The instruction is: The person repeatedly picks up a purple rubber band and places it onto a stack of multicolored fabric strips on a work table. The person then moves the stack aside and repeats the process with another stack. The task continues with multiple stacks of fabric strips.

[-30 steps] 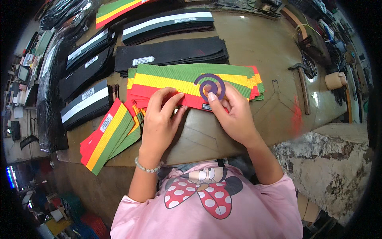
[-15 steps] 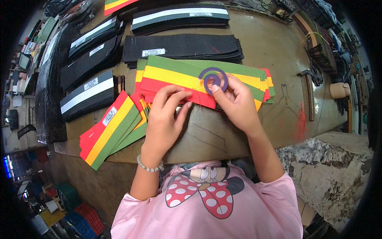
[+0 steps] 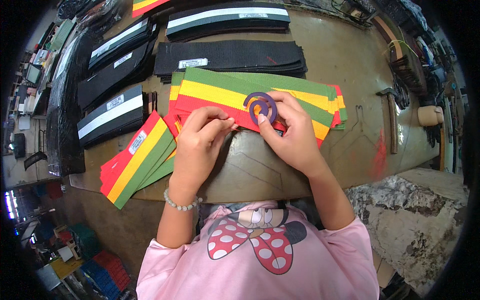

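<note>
where its thumb and fingertips stood apart half a second ago, the left hand (image 3: pixel 199 140) now pinches almost closed at the red edge of a green, yellow and red woven fabric strip (image 3: pixel 215 95) just beyond it, though what it grips is unclear. the half-curled right hand (image 3: pixel 294 134) holds a flat purple spiral piece (image 3: pixel 273 106) under its thumb, shifted nearer the left fingertips, suggesting closer handling there.
</note>
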Demonstrator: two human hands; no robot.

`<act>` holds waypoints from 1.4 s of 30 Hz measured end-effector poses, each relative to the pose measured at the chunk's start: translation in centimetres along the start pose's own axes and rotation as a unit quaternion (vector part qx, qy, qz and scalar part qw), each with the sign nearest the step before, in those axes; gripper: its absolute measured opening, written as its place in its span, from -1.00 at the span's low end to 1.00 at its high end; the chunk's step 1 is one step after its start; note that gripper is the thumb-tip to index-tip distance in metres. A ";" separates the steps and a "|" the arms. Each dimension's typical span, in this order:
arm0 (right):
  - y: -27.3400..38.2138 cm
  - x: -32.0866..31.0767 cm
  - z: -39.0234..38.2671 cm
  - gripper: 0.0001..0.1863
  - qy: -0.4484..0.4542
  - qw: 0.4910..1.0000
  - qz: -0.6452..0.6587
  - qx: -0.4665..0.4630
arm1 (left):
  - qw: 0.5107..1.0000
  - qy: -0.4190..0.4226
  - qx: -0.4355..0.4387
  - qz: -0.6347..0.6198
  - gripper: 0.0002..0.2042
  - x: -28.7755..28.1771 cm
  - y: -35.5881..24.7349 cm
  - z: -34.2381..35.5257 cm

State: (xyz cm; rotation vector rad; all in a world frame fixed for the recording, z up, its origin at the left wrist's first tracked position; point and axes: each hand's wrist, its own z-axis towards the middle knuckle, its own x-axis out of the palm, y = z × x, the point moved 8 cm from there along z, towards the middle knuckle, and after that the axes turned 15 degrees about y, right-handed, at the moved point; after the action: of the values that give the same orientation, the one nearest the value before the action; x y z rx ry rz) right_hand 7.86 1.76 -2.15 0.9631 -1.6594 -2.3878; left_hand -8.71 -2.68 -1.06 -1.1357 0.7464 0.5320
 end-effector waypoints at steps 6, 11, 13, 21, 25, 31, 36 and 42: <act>0.1 0.2 -0.1 -0.81 -0.008 1.000 0.002 0.000 | 0.998 0.010 -0.058 -0.020 -0.89 0.6 -0.1 0.6; 0.3 0.5 -0.1 -0.82 -0.004 1.000 -0.009 -0.006 | 0.991 0.016 -0.117 -0.056 -0.93 1.3 0.0 0.8; 0.2 0.5 -0.2 -0.82 -0.001 1.000 -0.004 -0.001 | 0.995 0.014 -0.092 -0.031 -0.95 1.4 -0.5 0.8; 0.6 1.0 0.1 -0.80 0.017 0.997 -0.074 -0.019 | 0.993 0.013 -0.089 -0.075 -0.92 1.3 0.1 0.3; -0.2 0.7 -0.1 -0.78 0.030 1.000 0.006 0.008 | 0.996 0.008 -0.066 -0.066 -0.91 1.1 0.1 0.2; 0.1 1.0 -0.1 -0.75 0.031 0.999 -0.014 -0.008 | 0.991 0.006 -0.091 -0.102 -0.90 0.9 1.0 -0.2; 0.6 1.3 -0.2 -0.74 0.030 0.998 -0.053 -0.028 | 0.994 0.012 -0.074 -0.084 -0.90 1.1 0.7 -0.1; 0.7 1.3 -0.3 -0.75 0.033 0.997 -0.070 -0.031 | 0.995 0.009 -0.067 -0.074 -0.91 1.2 0.7 -0.1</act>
State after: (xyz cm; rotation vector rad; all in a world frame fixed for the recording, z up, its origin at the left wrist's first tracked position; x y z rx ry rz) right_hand 6.77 0.73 -2.17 1.1703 -1.5351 -2.4482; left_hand -8.46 -2.47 -2.43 -1.3111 0.6421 0.4520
